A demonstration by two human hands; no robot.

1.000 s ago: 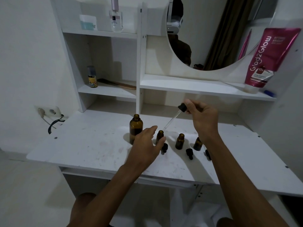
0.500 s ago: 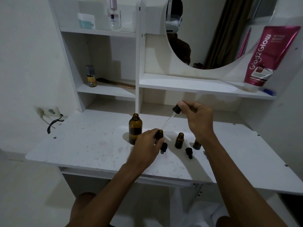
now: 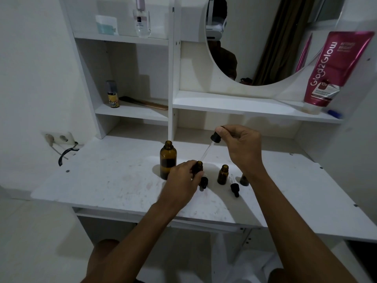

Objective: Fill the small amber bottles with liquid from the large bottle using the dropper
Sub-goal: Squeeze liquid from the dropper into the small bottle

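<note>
1. Left hand [image 3: 183,180] curls round a small bottle [image 3: 199,166] standing just right of the large bottle [image 3: 167,158].
2. Right hand [image 3: 238,146] pinches the dropper [image 3: 206,154] by its bulb, above that small bottle; the tip seems to reach its mouth.
3. Glass looks light, tippy and fragile: steady the body and squeeze gently.

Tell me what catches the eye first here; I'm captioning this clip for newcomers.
The right hand pinches a dropper, slanted down toward the small amber bottle that the left hand grips in the centre. The large amber bottle stands open just left of them, and a bright pink tube leans on the right shelf.
</note>
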